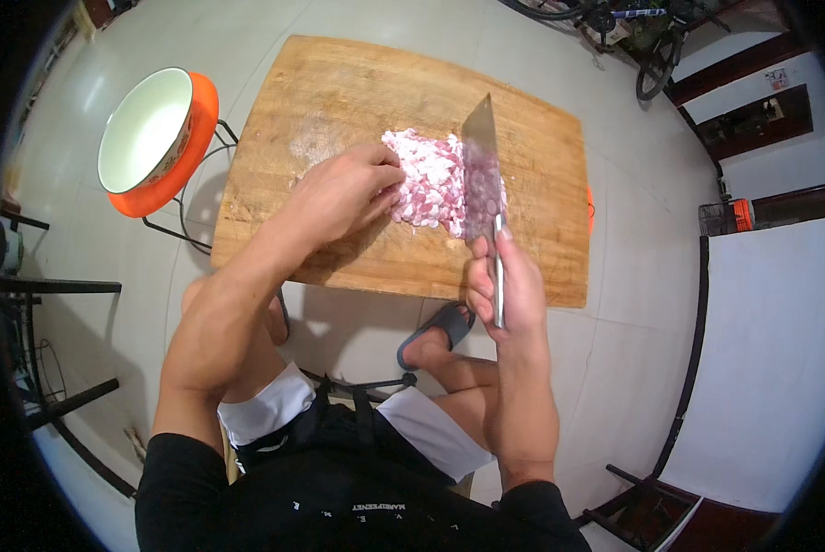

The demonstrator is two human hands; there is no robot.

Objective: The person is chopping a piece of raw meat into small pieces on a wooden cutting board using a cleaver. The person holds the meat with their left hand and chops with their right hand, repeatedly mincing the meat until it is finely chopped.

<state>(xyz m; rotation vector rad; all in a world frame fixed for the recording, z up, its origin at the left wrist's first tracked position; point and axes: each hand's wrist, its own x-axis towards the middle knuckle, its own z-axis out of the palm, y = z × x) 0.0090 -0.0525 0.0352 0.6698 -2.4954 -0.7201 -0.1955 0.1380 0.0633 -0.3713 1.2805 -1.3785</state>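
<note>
A large wooden cutting board [339,101] lies in front of me with a pile of pink chopped meat [428,179] near its middle. My left hand [343,193] rests on the board with fingers curled against the left side of the pile. My right hand [504,285] grips the metal handle of a cleaver [481,166], whose broad blade stands edge-down on the right side of the meat, with bits stuck to it.
A white enamel bowl [146,129] sits on an orange stool [178,179] left of the board. My feet in sandals [435,331] are under the board's near edge. A bicycle [647,41] stands far right. Dark stool frames [54,304] stand left, and another at lower right.
</note>
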